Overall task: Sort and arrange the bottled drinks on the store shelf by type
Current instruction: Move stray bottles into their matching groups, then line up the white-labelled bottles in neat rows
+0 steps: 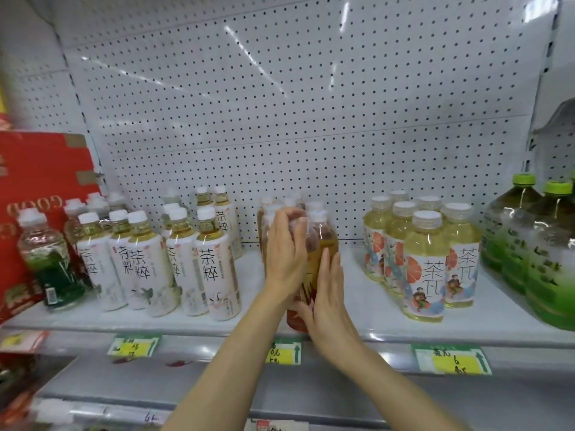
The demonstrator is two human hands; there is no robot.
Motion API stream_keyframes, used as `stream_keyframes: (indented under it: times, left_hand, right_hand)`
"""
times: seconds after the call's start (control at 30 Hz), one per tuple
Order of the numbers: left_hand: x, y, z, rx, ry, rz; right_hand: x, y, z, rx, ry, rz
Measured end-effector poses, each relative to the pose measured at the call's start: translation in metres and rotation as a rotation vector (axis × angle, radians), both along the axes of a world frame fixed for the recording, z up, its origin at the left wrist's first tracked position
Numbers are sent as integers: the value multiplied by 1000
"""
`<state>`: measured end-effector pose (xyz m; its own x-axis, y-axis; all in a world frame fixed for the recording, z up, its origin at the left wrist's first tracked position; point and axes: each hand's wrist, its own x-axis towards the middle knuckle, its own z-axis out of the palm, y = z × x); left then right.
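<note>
Amber tea bottles with white caps and orange-red labels (323, 247) stand in a tight group at the middle of the white shelf (267, 318). My left hand (284, 253) wraps its fingers round the neck of a front bottle there. My right hand (328, 293) lies flat with straight fingers against the right side of the same bottle. To the left stand several white-labelled tea bottles (214, 259). To the right stand several pale yellow tea bottles with grapefruit labels (426, 262).
A lone green-labelled bottle (46, 259) stands at the far left before a red carton (37, 169). Large green tea bottles (535, 253) fill the far right. Yellow price tags (451, 359) hang on the shelf's front edge. A perforated back panel rises behind.
</note>
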<state>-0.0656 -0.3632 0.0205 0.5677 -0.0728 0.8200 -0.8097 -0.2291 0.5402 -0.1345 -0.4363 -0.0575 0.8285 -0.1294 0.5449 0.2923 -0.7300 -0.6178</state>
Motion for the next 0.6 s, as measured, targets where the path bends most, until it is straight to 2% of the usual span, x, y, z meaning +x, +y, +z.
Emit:
stream_keyframes:
  times: [0.13, 0.3, 0.6]
  left_hand:
    - [-10, 19, -18, 129, -41, 87]
    - [-9, 50, -81, 229, 352, -58]
    - [-6, 53, -87, 313, 381, 27]
  right_hand:
    - [7, -5, -8, 68, -48, 24]
    - [8, -12, -16, 119, -11, -64]
    - [21, -13, -18, 73, 16, -142]
